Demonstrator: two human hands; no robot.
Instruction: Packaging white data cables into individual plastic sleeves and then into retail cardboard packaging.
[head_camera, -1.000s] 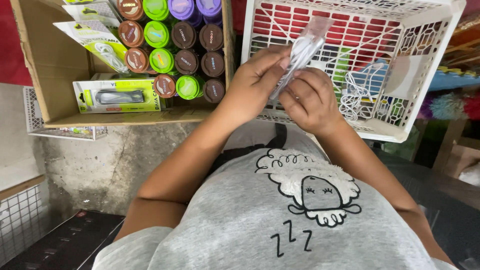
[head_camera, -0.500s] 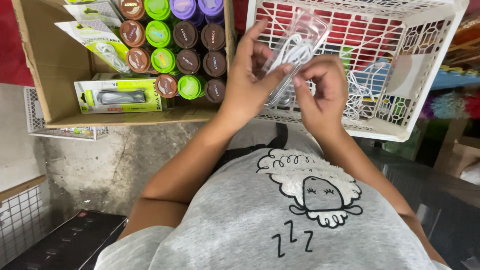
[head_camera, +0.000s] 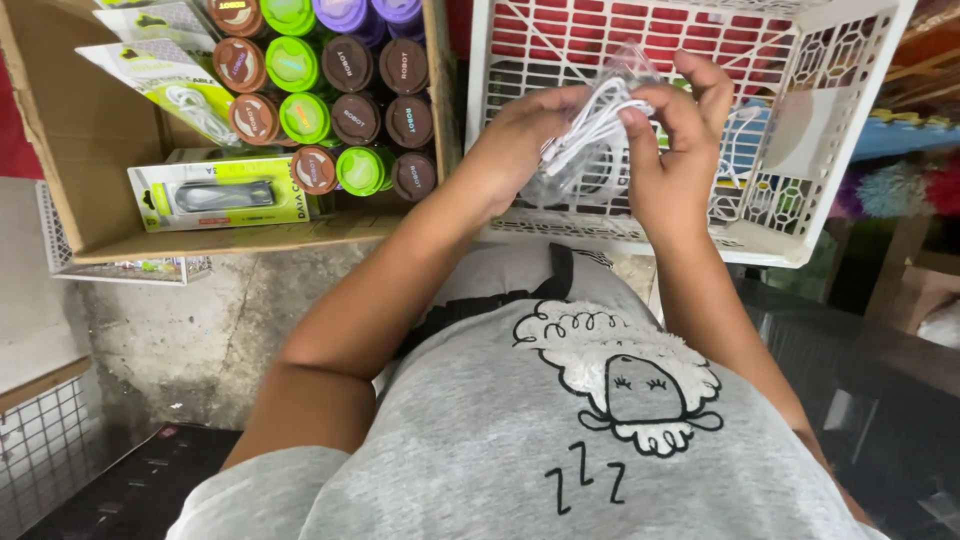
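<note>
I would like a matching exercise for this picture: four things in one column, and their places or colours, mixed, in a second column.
Things:
1. white cable
2. white plastic basket
3. cardboard box
4. round caps

Descriptions:
A. brown, green and purple, stacked in rows
B. held between both hands
C. at the left, holding packaged goods
D. at the right, behind the hands

Pairs: 1-B, 2-D, 3-C, 4-A

Both my hands up in front of the basket, the box off to my left.

My left hand (head_camera: 520, 150) and right hand (head_camera: 675, 150) hold a bagged cable (head_camera: 590, 140) between them, before the plastic basket (head_camera: 850, 130). Left of it, the cardboard box (head_camera: 60, 130) holds round containers (head_camera: 350, 90), with a flat packet (head_camera: 220, 192) below them.
</note>
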